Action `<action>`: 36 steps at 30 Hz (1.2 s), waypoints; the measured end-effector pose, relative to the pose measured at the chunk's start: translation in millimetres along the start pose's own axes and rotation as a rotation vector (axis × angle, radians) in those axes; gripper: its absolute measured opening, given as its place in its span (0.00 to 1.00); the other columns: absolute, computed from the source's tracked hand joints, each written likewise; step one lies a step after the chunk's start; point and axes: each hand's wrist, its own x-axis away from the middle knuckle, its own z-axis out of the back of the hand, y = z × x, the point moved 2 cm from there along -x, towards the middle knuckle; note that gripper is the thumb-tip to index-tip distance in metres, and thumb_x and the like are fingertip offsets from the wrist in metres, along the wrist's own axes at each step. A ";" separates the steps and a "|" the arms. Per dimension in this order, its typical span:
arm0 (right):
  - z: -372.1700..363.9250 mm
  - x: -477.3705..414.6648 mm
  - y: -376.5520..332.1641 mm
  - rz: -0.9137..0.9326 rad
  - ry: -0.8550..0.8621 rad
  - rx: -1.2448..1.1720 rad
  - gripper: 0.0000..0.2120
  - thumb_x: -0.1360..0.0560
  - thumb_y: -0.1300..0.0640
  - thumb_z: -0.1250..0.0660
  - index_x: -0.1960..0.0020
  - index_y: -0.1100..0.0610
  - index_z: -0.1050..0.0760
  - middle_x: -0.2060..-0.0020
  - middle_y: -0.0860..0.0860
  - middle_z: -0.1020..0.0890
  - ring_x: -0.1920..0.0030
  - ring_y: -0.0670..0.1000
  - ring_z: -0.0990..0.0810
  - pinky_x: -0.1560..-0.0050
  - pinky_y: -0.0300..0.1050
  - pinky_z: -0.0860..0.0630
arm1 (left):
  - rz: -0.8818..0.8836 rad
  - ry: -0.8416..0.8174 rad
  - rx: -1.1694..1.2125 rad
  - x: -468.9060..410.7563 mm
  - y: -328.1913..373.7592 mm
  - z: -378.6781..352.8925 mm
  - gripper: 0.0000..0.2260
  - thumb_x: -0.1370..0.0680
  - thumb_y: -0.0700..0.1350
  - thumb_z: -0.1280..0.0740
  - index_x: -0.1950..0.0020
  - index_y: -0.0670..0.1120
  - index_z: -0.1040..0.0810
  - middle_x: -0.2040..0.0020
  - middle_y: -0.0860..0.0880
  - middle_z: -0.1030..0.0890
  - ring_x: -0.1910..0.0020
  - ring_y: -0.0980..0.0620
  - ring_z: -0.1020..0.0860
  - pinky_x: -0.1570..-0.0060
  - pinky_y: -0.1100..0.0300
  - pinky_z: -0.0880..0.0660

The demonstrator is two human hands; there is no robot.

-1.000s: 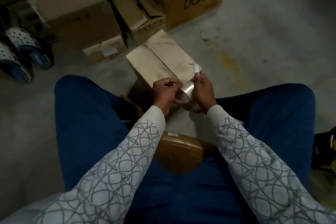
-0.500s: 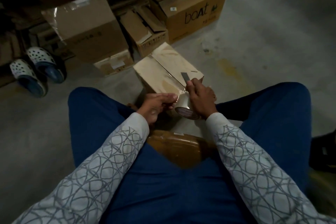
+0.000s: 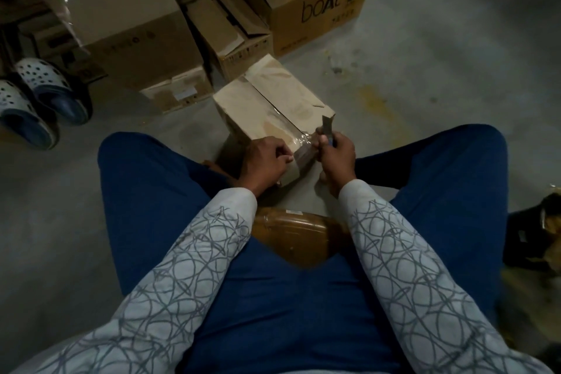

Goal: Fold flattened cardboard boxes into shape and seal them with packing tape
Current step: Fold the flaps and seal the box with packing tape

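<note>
Dim grey concrete floor (image 3: 449, 48), yellowish stain (image 3: 374, 99) at right; brown cartons (image 3: 318, 6) stacked along far side, perforated clogs (image 3: 45, 94) at left.

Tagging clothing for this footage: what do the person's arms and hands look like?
The left sleeve and right sleeve are long, light grey, printed with overlapping darker curved lines, with plain cuffs. The left hand and right hand are bare: no gloves, rings or watch show.

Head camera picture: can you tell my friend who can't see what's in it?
A person sitting on a concrete floor seals a small cardboard box between their knees: the left hand holds a tape roll at its near edge, the right hand grips a small cutter. More boxes and two clogs sit beyond it.
</note>
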 end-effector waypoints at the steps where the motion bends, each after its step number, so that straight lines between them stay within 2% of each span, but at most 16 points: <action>1: -1.3 3.6 -2.8 -0.029 -0.024 -0.059 0.12 0.19 0.52 0.35 0.39 0.54 0.22 0.48 0.53 0.19 0.47 0.54 0.20 0.53 0.47 0.23 | -0.020 -0.002 0.010 0.3 0.7 -1.0 0.03 0.24 0.41 0.26 0.51 0.46 0.15 0.53 0.51 0.17 0.54 0.57 0.23 0.53 0.66 0.29; 3: -4.1 12.3 -4.2 -0.083 -0.122 -0.113 0.12 0.21 0.53 0.31 0.40 0.58 0.22 0.49 0.51 0.18 0.47 0.51 0.20 0.52 0.46 0.24 | -0.040 -0.001 0.067 -0.5 2.6 -1.2 0.03 0.23 0.41 0.26 0.50 0.45 0.15 0.54 0.51 0.17 0.55 0.57 0.21 0.53 0.66 0.28; 5: -6.2 17.1 -2.2 -0.117 -0.205 -0.085 0.18 0.25 0.52 0.26 0.38 0.58 0.22 0.47 0.51 0.17 0.44 0.51 0.20 0.43 0.49 0.25 | -0.026 0.016 0.186 -4.6 1.6 -0.2 0.04 0.23 0.39 0.27 0.49 0.44 0.15 0.54 0.50 0.16 0.55 0.58 0.20 0.54 0.68 0.26; 6: -6.0 19.6 -2.4 -0.126 -0.241 -0.064 0.20 0.26 0.52 0.25 0.37 0.58 0.22 0.46 0.50 0.17 0.43 0.49 0.20 0.40 0.47 0.25 | -0.017 0.027 0.241 -6.2 0.7 0.6 0.04 0.23 0.39 0.28 0.49 0.43 0.15 0.54 0.50 0.16 0.56 0.59 0.20 0.55 0.70 0.25; 7: -5.6 18.6 -0.9 -0.123 -0.264 -0.047 0.19 0.25 0.52 0.25 0.38 0.58 0.22 0.49 0.47 0.18 0.45 0.46 0.21 0.43 0.40 0.25 | -0.011 0.044 0.283 -7.3 -0.5 1.0 0.04 0.23 0.38 0.28 0.49 0.42 0.15 0.55 0.50 0.16 0.56 0.61 0.20 0.56 0.72 0.25; 9: -2.1 16.7 -2.0 -0.088 -0.303 0.011 0.16 0.25 0.52 0.26 0.39 0.55 0.23 0.55 0.39 0.24 0.52 0.38 0.25 0.57 0.25 0.29 | 0.011 0.091 0.360 -9.3 -3.9 2.0 0.04 0.23 0.37 0.27 0.50 0.43 0.15 0.57 0.52 0.17 0.59 0.64 0.20 0.58 0.75 0.25; 10: -1.3 17.5 -3.4 -0.079 -0.310 0.044 0.17 0.25 0.52 0.25 0.39 0.51 0.25 0.57 0.37 0.26 0.56 0.35 0.28 0.61 0.23 0.32 | 0.027 0.115 0.402 -10.3 -5.4 2.4 0.03 0.23 0.37 0.27 0.51 0.43 0.15 0.58 0.53 0.16 0.60 0.66 0.20 0.58 0.75 0.25; 13: -3.4 18.8 -4.1 -0.097 -0.290 0.107 0.16 0.27 0.50 0.24 0.42 0.49 0.23 0.56 0.39 0.21 0.53 0.40 0.21 0.55 0.28 0.28 | 0.025 0.141 0.453 -13.7 -1.0 3.9 0.03 0.24 0.36 0.27 0.51 0.40 0.15 0.58 0.49 0.16 0.61 0.64 0.20 0.59 0.73 0.25; 16: -5.4 20.9 -12.5 -0.065 -0.275 0.091 0.26 0.33 0.42 0.21 0.40 0.53 0.19 0.48 0.47 0.15 0.44 0.50 0.17 0.41 0.46 0.21 | -0.007 0.119 0.467 -21.0 4.4 5.4 0.04 0.25 0.38 0.26 0.56 0.47 0.15 0.61 0.52 0.16 0.62 0.60 0.20 0.61 0.65 0.24; 19: -2.7 23.5 -26.8 -0.033 -0.259 0.130 0.21 0.29 0.45 0.23 0.40 0.54 0.20 0.54 0.43 0.18 0.52 0.42 0.20 0.52 0.35 0.24 | 0.004 0.157 0.511 -27.8 4.6 4.1 0.08 0.26 0.39 0.25 0.59 0.53 0.17 0.63 0.54 0.16 0.64 0.59 0.20 0.63 0.60 0.24; 21: -1.4 25.8 -28.6 -0.014 -0.259 0.169 0.19 0.28 0.45 0.24 0.43 0.56 0.19 0.57 0.44 0.18 0.54 0.43 0.20 0.56 0.33 0.26 | 0.026 0.180 0.560 -29.6 2.8 2.0 0.08 0.26 0.39 0.24 0.60 0.51 0.17 0.63 0.52 0.16 0.65 0.57 0.20 0.64 0.60 0.24; 25: -3.8 33.2 -29.5 -0.014 -0.262 0.222 0.29 0.30 0.40 0.23 0.35 0.56 0.20 0.42 0.52 0.17 0.40 0.53 0.19 0.41 0.47 0.23 | 0.085 0.181 0.628 -28.6 -3.4 -1.8 0.07 0.25 0.36 0.26 0.59 0.48 0.18 0.63 0.53 0.17 0.67 0.64 0.22 0.67 0.68 0.27; 27: -3.9 38.1 -32.5 0.015 -0.280 0.227 0.31 0.29 0.41 0.24 0.31 0.55 0.24 0.35 0.52 0.20 0.34 0.53 0.23 0.35 0.46 0.27 | 0.101 0.178 0.646 -29.3 -7.0 -3.9 0.07 0.25 0.35 0.26 0.58 0.47 0.18 0.62 0.52 0.17 0.65 0.63 0.22 0.67 0.70 0.28; 30: -1.4 43.8 -36.0 0.036 -0.285 0.253 0.32 0.26 0.44 0.26 0.28 0.59 0.28 0.32 0.55 0.23 0.31 0.55 0.26 0.40 0.40 0.34 | 0.138 0.175 0.662 -31.7 -9.9 -3.3 0.07 0.25 0.34 0.27 0.57 0.45 0.17 0.61 0.50 0.17 0.62 0.58 0.20 0.65 0.68 0.27; 33: 5.0 49.8 -41.7 0.009 -0.275 0.204 0.34 0.26 0.48 0.25 0.28 0.64 0.30 0.33 0.57 0.22 0.32 0.56 0.25 0.42 0.40 0.34 | 0.176 0.171 0.672 -35.3 -16.5 -5.0 0.07 0.25 0.34 0.26 0.58 0.46 0.17 0.60 0.47 0.16 0.58 0.53 0.18 0.57 0.63 0.23; 36: 7.7 54.4 -44.4 0.006 -0.275 0.183 0.38 0.26 0.50 0.25 0.26 0.68 0.36 0.33 0.60 0.23 0.33 0.58 0.25 0.42 0.41 0.34 | 0.190 0.159 0.673 -34.6 -18.4 -6.2 0.07 0.26 0.32 0.26 0.57 0.44 0.17 0.61 0.48 0.16 0.60 0.55 0.19 0.57 0.64 0.23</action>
